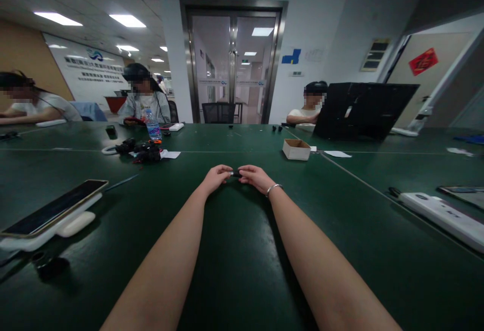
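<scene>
two bare hands meet over the middle of a dark green table. at the far left, a phone lies tilted on a white stand, and a small dark round object sits just in front of them near the table's edge. farther back a person leans on the table's left end. a second person sits behind a water bottle. near the bottle lies a heap of small black parts.

in the centre, the left hand and the right hand are drawn together with the fingers curled in. both pinch a small dark piece with a pale band at its left end. the piece sits between the two sets of fingertips, low over the table; whether it touches the surface cannot be told. a thin bracelet circles the right wrist.

right of the hands and farther back stands an open cardboard box, with a paper slip near it. behind these rises a black laptop lid, and a third person sits partly hidden by it. at the far right lies a white power strip, with a flat dark device just beyond it.
</scene>
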A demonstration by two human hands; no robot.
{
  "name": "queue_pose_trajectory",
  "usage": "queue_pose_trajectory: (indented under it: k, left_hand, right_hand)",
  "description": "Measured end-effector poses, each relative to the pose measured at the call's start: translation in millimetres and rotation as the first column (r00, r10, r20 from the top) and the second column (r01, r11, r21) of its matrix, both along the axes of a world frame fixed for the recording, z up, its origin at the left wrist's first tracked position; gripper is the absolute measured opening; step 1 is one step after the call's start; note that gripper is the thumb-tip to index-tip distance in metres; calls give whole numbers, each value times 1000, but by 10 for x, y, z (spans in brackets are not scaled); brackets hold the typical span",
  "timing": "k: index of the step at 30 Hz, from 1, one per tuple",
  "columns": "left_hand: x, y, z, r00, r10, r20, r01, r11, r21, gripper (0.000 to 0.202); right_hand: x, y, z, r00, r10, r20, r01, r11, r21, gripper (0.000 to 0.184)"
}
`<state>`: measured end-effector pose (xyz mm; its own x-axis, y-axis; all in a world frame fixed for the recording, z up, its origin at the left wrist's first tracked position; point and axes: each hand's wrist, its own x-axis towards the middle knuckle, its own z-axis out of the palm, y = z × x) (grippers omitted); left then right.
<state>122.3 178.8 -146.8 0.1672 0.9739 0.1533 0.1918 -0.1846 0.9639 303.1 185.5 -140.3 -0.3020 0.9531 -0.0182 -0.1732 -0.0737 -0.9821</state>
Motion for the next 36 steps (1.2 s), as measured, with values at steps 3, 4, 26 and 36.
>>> queue_pose_trajectory:
  k: [3, 4, 26, 36]
  left_hand:
    - [7, -21, 21, 1000, 5, 8, -5, 1000, 2, 26]
    - [9, -28, 29, 1000, 5, 13, -5, 1000, 2, 26]
    - [31, -10, -12, 1000, 3, -29, -3, 1000, -5, 24]
    - [37, -36, 15, 999, 19, -32, -18, 999, 29, 26]
  right_hand:
    - [-7, -3, 7, 1000, -2, 5, 2, 1000, -6, 12]
    - [-10, -1, 8, 1000, -3, 11, 3, 1000, -9, 12]
    - [-7, 13, -21, 1000, 22, 16, -22, 999, 42, 15]
    - [-8, 11, -16, 1000, 14, 20, -15, 999, 46, 16]
